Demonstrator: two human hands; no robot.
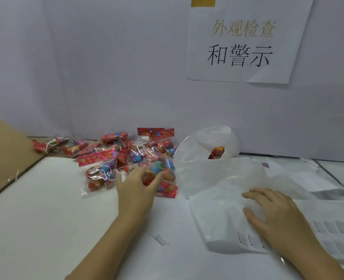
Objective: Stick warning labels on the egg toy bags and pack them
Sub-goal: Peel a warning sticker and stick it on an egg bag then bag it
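Left hand: the left hand (138, 184) reaches forward and its fingers curl over the front egg toy bag (167, 187), at the near edge of the pile (106, 158).
Right hand: the right hand (276, 213) lies flat with straight fingers on the white packing bag (223, 219). It grips nothing.
Step, as I judge: taking one bag for its label.
How to do well: lift only this bag, because the neighbours overlap it and may drag.
Around: label sheet (337, 229) just beside the right hand; open white sack (207, 138) behind, with one toy inside; cardboard box (5, 150) at left; paper sign (246, 41) on the wall.
In the way: loose white film between the pile and the labels.
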